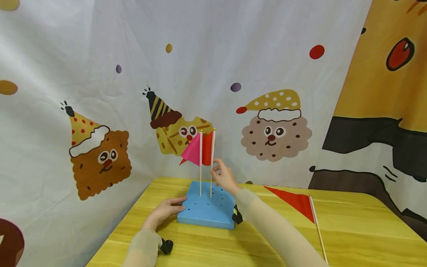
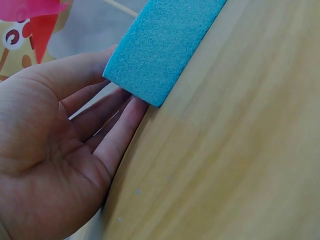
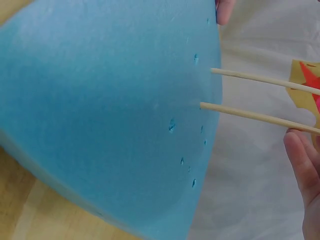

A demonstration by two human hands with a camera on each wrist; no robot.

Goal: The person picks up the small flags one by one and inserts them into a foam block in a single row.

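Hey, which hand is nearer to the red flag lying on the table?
Right. The right hand holds the standing red flag by its stick above the blue foam block, left of the lying red flag; the left hand is farther away, touching the block's left side.

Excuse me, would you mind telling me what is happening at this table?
A person's right hand pinches the stick of a red flag, its lower end at the blue block. The left hand touches the block's left side. A pink flag stands in the block beside the red one, while another red flag lies on the table to the right.
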